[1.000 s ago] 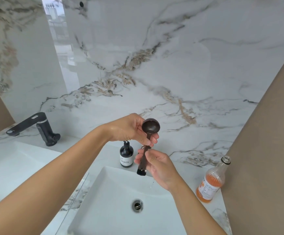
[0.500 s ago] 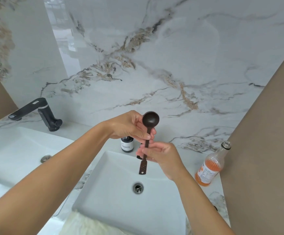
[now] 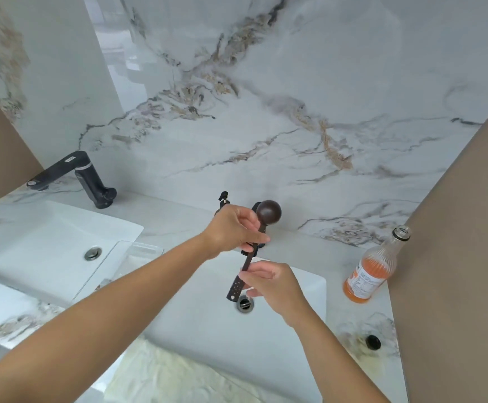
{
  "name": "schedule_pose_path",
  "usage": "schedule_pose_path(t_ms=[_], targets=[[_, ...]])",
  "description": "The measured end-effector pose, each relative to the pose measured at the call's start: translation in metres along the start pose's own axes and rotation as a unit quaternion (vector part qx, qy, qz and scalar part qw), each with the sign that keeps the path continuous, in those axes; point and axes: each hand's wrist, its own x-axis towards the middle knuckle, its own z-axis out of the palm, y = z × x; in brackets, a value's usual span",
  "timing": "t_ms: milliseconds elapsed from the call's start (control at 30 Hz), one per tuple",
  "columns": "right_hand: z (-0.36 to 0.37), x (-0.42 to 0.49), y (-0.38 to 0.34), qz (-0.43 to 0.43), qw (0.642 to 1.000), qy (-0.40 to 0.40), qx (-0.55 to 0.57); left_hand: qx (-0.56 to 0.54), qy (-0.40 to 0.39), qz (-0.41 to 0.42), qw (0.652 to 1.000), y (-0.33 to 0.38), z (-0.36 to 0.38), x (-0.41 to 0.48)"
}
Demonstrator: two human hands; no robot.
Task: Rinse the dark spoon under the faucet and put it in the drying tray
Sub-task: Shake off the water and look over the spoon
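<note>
I hold the dark spoon [image 3: 268, 213] upright over the right sink [image 3: 303, 289], round bowl up, perforated handle end down near the drain [image 3: 246, 304]. My left hand [image 3: 234, 228] grips the stem just below the bowl. My right hand [image 3: 269, 282] pinches the lower handle. The black faucet of this sink [image 3: 253, 248] is mostly hidden behind my left hand and the spoon. No water stream shows. A clear drying tray [image 3: 138, 251] lies between the two sinks, to my left.
A second sink [image 3: 33, 242] with a black faucet [image 3: 82, 178] lies at the left. A black pump bottle [image 3: 223, 199] peeks out behind my left hand. An open bottle of orange liquid [image 3: 373, 266] stands at the right, its black cap [image 3: 373, 341] on the counter. A brown wall bounds the right.
The view has tilted down, bringing more of the counter and the tray into sight. My right hand has slid lower along the handle. Both hands still hold the upright spoon.
</note>
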Motion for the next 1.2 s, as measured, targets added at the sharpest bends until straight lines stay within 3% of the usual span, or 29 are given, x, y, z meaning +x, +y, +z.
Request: schedule_pose_path(t_ms=[200,333,567,633,700,800,967,1100,1200], targets=[[0.005,0.002,0.012,-0.01,0.996,0.084,-0.034,-0.054,0.028,0.027,0.998,-0.02,0.001,-0.009],[0.007,0.0,0.022,0.02,0.99,-0.003,-0.139,0.065,0.021,0.014,0.998,-0.042,0.008,-0.019],[0.017,0.006,0.025,-0.027,0.982,0.078,-0.17,-0.045,0.013,-0.018,0.999,-0.05,-0.002,-0.016],[0.022,0.009,0.022,0.0,0.982,0.038,-0.183,-0.04,0.011,-0.034,0.999,-0.054,-0.009,-0.013],[0.027,0.009,0.022,0.051,0.989,-0.003,-0.141,-0.057,0.003,-0.054,0.997,-0.061,-0.015,-0.015],[0.035,0.014,0.018,0.066,0.996,0.025,-0.06,-0.119,0.025,-0.066,0.99,-0.071,-0.029,-0.012],[0.063,0.011,0.024,0.146,0.989,-0.022,0.032,-0.047,0.034,-0.056,0.997,-0.089,-0.057,-0.013],[0.09,0.019,0.02,0.171,0.963,-0.082,0.19,-0.088,-0.017,-0.067,0.994,-0.105,-0.102,-0.013],[0.121,0.031,0.013,0.184,0.95,-0.091,0.236,-0.152,-0.075,-0.104,0.98,-0.117,-0.145,-0.01]])
